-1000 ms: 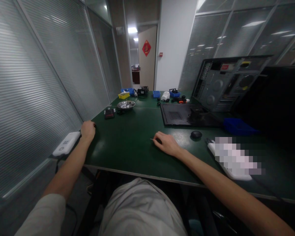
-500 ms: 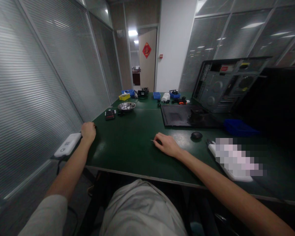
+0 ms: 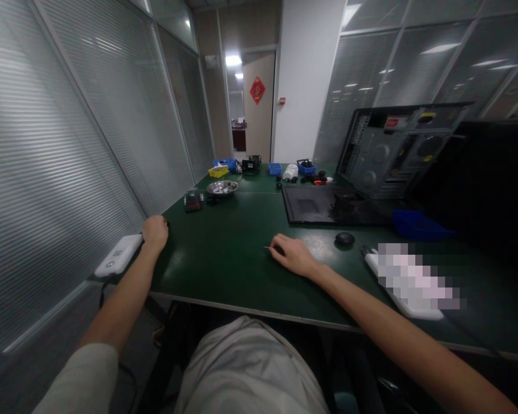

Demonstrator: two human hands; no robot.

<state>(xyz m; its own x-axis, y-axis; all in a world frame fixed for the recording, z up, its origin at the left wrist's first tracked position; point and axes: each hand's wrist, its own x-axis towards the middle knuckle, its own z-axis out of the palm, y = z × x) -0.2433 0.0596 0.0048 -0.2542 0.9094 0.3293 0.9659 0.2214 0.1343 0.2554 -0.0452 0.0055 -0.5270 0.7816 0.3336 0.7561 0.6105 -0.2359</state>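
On the green table, my right hand rests with thumb and fingers pinched together. A thin, light pin-like piece sticks out to the left from its fingertips; its kind is too small to make out. My left hand lies closed at the table's left edge, beside a white box-shaped device with a cable. Something dark shows at its fingers, mostly hidden. A black computer mouse sits to the right of my right hand.
A metal bowl of small parts and a dark flat box stand at the back left. A black panel, an open computer case and a blue tray fill the right. Small bins line the far edge.
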